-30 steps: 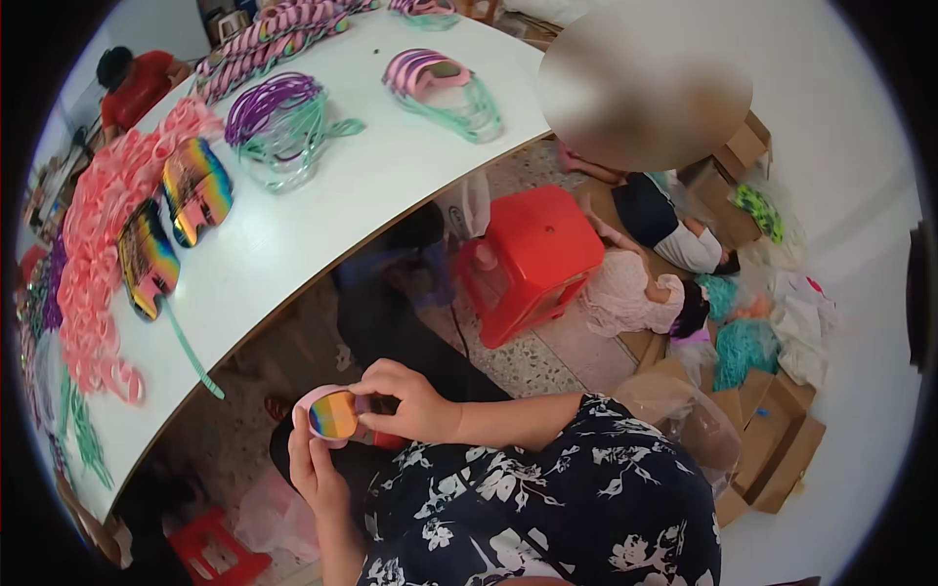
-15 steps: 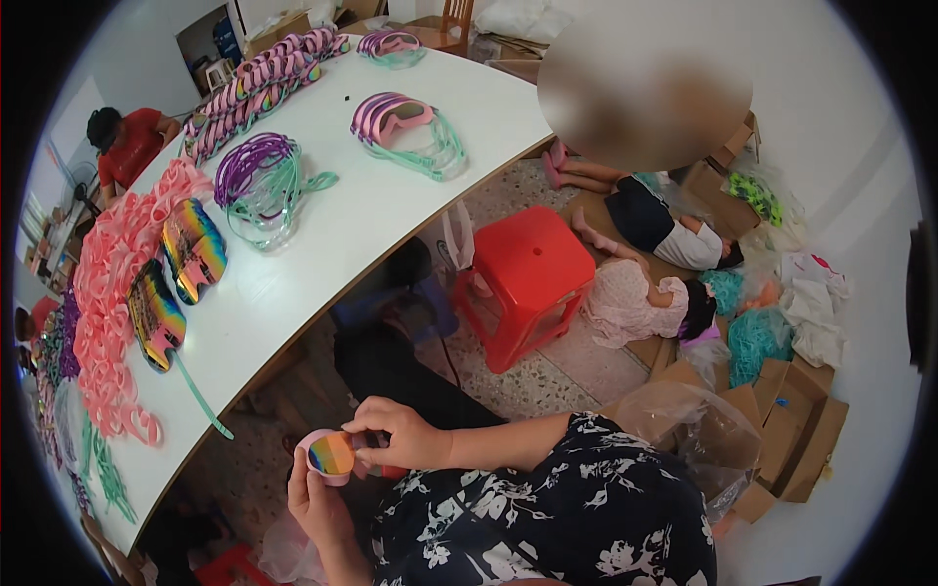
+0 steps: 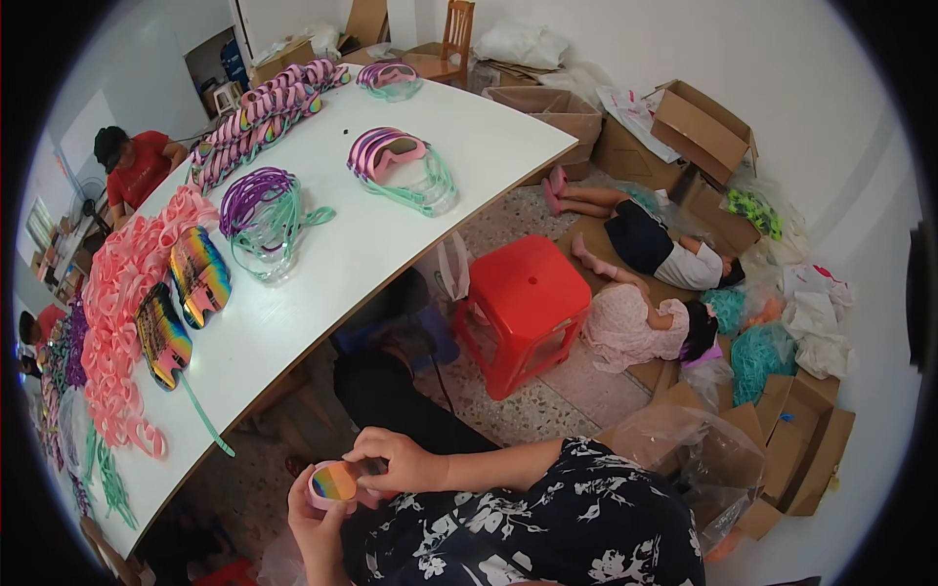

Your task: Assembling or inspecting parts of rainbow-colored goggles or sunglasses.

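Observation:
Low in the picture, both my hands hold a pair of goggles [image 3: 335, 482] with a pink frame and a rainbow mirrored lens, over my lap. My left hand [image 3: 311, 513] cups the goggles from below. My right hand [image 3: 399, 461] grips their right end from above, fingers curled on the frame. My flowered black sleeve runs off to the lower right.
A long white table [image 3: 322, 293] to my left carries stacks of rainbow lenses [image 3: 198, 277], piled pink frames [image 3: 122, 293], and purple and green goggles [image 3: 264, 210]. A red plastic stool [image 3: 520, 311] stands ahead. Two people lie on the floor [image 3: 645, 283] among cardboard boxes [image 3: 699, 122]. A person in red [image 3: 132, 166] sits at the table's far side.
The view has tilted up and back, showing more of the room. My hands stay together on the goggles, now lower in the picture, and my right hand has shifted along the frame.

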`<state>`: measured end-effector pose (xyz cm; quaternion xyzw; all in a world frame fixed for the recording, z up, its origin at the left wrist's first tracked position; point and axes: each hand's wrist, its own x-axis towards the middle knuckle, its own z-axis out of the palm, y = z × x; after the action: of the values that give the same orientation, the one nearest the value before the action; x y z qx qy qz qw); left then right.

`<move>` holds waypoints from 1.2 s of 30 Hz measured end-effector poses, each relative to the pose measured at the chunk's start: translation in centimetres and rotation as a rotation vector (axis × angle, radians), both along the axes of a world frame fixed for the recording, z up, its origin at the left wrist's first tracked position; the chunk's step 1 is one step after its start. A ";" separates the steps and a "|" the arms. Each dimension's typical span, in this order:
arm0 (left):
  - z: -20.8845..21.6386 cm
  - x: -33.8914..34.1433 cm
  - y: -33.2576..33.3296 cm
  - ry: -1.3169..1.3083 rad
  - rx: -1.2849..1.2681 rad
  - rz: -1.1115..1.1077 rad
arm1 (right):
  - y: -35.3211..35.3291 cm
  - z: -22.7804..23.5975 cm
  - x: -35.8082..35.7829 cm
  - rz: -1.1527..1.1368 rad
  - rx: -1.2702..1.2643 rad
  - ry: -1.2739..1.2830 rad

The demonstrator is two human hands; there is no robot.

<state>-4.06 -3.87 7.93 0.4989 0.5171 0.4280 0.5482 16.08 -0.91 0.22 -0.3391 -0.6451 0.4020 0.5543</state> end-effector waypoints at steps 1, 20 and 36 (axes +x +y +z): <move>0.0 -0.2 0.1 0.069 0.066 -0.023 | -0.1 -0.2 -0.3 0.020 -0.010 0.005; -2.4 -2.1 1.0 -0.114 -0.090 -0.063 | 0.1 -0.9 -1.0 0.160 -0.190 -0.084; -3.9 -4.8 3.0 0.139 0.101 -0.216 | -0.1 -0.7 -2.7 0.131 -0.210 -0.061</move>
<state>-8.90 -0.90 4.06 0.6070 0.4751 0.3564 0.5281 13.40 -1.05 -0.53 -0.3644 -0.6369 0.4921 0.4685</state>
